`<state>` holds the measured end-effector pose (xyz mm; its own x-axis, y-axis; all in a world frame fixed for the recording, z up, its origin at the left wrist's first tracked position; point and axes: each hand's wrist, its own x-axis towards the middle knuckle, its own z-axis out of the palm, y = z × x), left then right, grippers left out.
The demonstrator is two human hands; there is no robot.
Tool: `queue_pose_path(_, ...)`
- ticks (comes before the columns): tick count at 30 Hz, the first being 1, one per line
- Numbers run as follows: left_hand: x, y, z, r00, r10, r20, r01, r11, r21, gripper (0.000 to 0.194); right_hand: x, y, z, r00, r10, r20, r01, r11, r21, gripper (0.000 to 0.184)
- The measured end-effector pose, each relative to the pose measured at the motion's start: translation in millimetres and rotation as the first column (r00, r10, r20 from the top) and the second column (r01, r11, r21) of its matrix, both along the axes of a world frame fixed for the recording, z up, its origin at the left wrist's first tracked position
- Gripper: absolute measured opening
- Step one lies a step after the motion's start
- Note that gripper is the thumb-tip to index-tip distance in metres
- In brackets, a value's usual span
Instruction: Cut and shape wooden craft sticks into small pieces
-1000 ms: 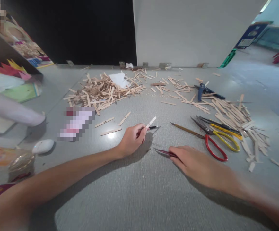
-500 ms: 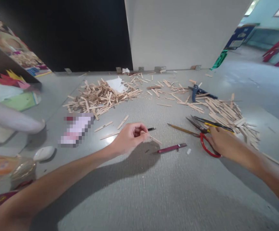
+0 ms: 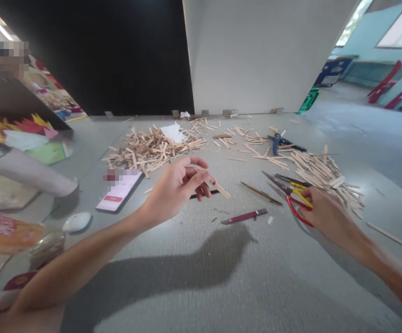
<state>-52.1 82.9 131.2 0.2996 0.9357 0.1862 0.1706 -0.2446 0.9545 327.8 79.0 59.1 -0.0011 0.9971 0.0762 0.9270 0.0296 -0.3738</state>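
Note:
My left hand (image 3: 187, 185) is raised above the grey surface, pinching a small flat wooden stick (image 3: 223, 189) between thumb and finger. Reddish marking shows near the stick's middle. Beneath that hand lies a dark pen-like tool (image 3: 206, 194). Over on the right, my right hand (image 3: 320, 208) has its fingers closed at the handles of red-handled scissors (image 3: 294, 208); yellow handle parts (image 3: 299, 192) show beside its fingertips. The scissors' dark blades point up and left. Between the hands rest a maroon craft knife (image 3: 244, 216) and a thin brownish pointed tool (image 3: 261, 193).
Heaps of wooden sticks (image 3: 152, 148) lie at the back left, with more sticks (image 3: 320, 166) at the right. A blue clamp-like tool (image 3: 276, 143) sits among them. A phone (image 3: 120, 192), a white mouse (image 3: 77, 222) and a roll (image 3: 30, 169) occupy the left. Panels (image 3: 256, 55) stand behind.
My left hand has lifted and moved slightly left with the stick, its fingers spreading more. My right hand and the scissors have shifted slightly. The camera view has tilted a little upward.

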Motion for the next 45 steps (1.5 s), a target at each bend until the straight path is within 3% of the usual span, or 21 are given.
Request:
queue_pose_path(2, 1, -2, 6.5, 1.000, -0.001, -0.004, 0.001, 0.999, 0.046, 0.019, -15, -7, 16.8, 0.995, -0.036, -0.091, 0.037, 0.999, 0.001, 0.027)
queue_pose_path(4, 2, -3, 13.7, 1.000, -0.013, -0.012, 0.014, 0.997, 0.075, 0.021, -33, -19, 34.4, 0.971, -0.004, -0.239, -0.012, 0.998, -0.064, 0.045)
queue_pose_path(6, 5, -5, 19.7, 0.999, -0.028, -0.022, 0.030, 0.995, 0.094, 0.021, -55, -35, 48.4, 0.779, 0.021, -0.626, -0.173, 0.968, -0.183, 0.062)
queue_pose_path(8, 8, -7, 22.7, 0.998, -0.057, -0.036, 0.060, 0.993, 0.099, 0.022, -76, -52, 55.3, 0.567, 0.080, -0.819, -0.366, 0.916, -0.164, 0.069)
queue_pose_path(10, 10, -10, 22.0, 0.996, -0.078, -0.049, 0.082, 0.991, 0.106, 0.023, -94, -68, 53.9, 0.436, 0.113, -0.893, -0.454, 0.884, -0.110, 0.067)
queue_pose_path(15, 9, -16, 14.2, 0.985, -0.087, -0.151, 0.105, 0.988, 0.115, 0.023, -115, -92, 27.1, 0.351, 0.150, -0.924, -0.608, 0.787, -0.103, 0.072)
queue_pose_path(18, 8, -17, 12.6, 0.973, -0.094, -0.213, 0.113, 0.990, 0.080, 0.023, -115, -98, 11.1, 0.273, 0.081, -0.959, -0.672, 0.729, -0.129, 0.075)
queue_pose_path(22, 11, -16, 9.8, 0.960, -0.095, -0.262, 0.125, 0.987, 0.097, 0.020, -114, -103, 1.6, 0.263, 0.012, -0.965, -0.676, 0.715, -0.175, 0.077)
queue_pose_path(34, 14, -13, 2.7, 0.949, -0.093, -0.301, 0.139, 0.981, 0.135, 0.019, -97, -112, -11.7, 0.433, 0.016, -0.901, -0.627, 0.724, -0.288, 0.076)
queue_pose_path(45, 14, -17, -5.4, 0.924, -0.038, -0.380, 0.146, 0.955, 0.259, 0.015, -104, -115, -12.9, 0.389, -0.042, -0.920, -0.615, 0.732, -0.293, 0.070)
